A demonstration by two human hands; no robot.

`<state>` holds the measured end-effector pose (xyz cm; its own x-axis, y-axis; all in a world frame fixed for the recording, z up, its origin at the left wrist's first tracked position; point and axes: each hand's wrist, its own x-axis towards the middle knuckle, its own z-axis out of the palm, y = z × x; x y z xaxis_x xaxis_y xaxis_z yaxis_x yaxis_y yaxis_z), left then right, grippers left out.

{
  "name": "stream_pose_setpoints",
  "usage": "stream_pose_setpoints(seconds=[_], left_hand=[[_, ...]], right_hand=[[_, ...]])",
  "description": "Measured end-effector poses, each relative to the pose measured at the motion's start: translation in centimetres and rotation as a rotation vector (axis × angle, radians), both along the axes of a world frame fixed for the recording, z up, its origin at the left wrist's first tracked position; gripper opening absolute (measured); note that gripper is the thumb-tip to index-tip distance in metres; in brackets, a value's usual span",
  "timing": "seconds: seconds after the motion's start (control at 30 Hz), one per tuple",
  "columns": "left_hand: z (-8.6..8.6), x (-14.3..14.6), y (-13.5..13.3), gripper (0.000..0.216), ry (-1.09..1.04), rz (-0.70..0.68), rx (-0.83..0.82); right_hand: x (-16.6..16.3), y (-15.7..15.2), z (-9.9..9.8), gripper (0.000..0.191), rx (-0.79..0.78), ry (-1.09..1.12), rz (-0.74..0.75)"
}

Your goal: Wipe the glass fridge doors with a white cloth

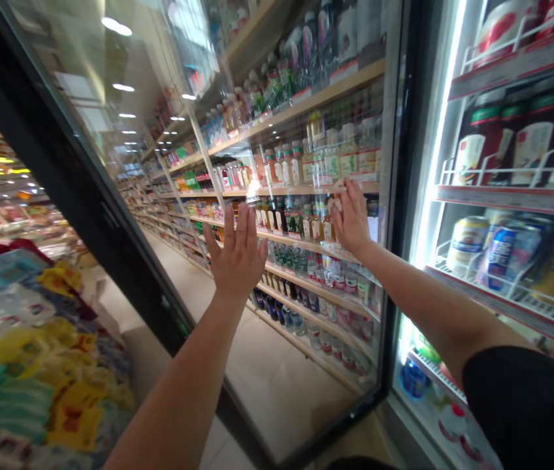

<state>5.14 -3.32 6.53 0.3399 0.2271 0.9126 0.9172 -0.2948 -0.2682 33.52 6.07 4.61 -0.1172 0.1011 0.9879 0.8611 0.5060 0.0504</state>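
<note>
Left hand [236,251] spreads flat, fingers apart, gripping nothing, on or just off the glass door [281,352], presumably to steady it; right hand [355,222] has its grip closed on what looks like a pale crumpled cloth [334,204], bunched against the glass near the door's cooler side, likely so the fingertips can press it. Cooler at right stands green-capped bottles [470,151] and a blue can [500,258] behind wire rails, probably to stop them tipping; labels and price strips too blurred to read.
</note>
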Motion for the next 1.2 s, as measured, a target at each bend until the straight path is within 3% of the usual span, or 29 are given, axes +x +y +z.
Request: stream_pose_setpoints(seconds=[0.1, 0.2, 0.33, 0.4, 0.53, 0.63, 0.8, 1.0, 1.07, 1.2], left_hand=[[0.0, 0.1, -0.1, 0.074, 0.005, -0.001, 0.004], [0.0, 0.1, -0.2, 0.075, 0.008, 0.001, 0.001], [0.1, 0.1, -0.4, 0.075, 0.003, 0.007, -0.005], [0.0, 0.2, -0.4, 0.076, -0.001, 0.011, -0.014], [0.0, 0.2, -0.4, 0.075, -0.01, 0.016, -0.03], [0.0, 0.1, -0.4, 0.075, -0.01, 0.026, -0.026], [0.0, 0.0, -0.4, 0.074, -0.019, 0.014, -0.02], [0.0, 0.1, -0.4, 0.075, 0.0, 0.053, 0.0], [0.0, 0.1, -0.4, 0.074, 0.001, 0.067, 0.002], [0.0, 0.1, -0.4, 0.073, -0.017, 0.056, -0.007]], right_hand=[[0.2, -0.4, -2.4, 0.055, 0.018, -0.195, 0.029], [1.4, -0.2, -2.3, 0.055, -0.002, -0.3, 0.056], [3.2, 1.1, -0.6, 0.055, -0.024, 0.109, 0.019], [3.4, 1.3, -1.3, 0.054, -0.032, 0.25, 0.004], [3.1, 0.5, -4.9, 0.053, -0.065, 0.085, 0.03], [4.0, 0.4, -5.6, 0.052, -0.086, -0.003, 0.065], [5.7, 1.4, -4.9, 0.054, -0.109, 0.266, 0.057], [4.5, 0.2, -9.4, 0.051, -0.16, 0.231, 0.072], [4.8, 0.4, -8.9, 0.051, -0.155, 0.214, 0.077], [5.4, 1.3, -5.9, 0.052, -0.112, 0.277, 0.081]])
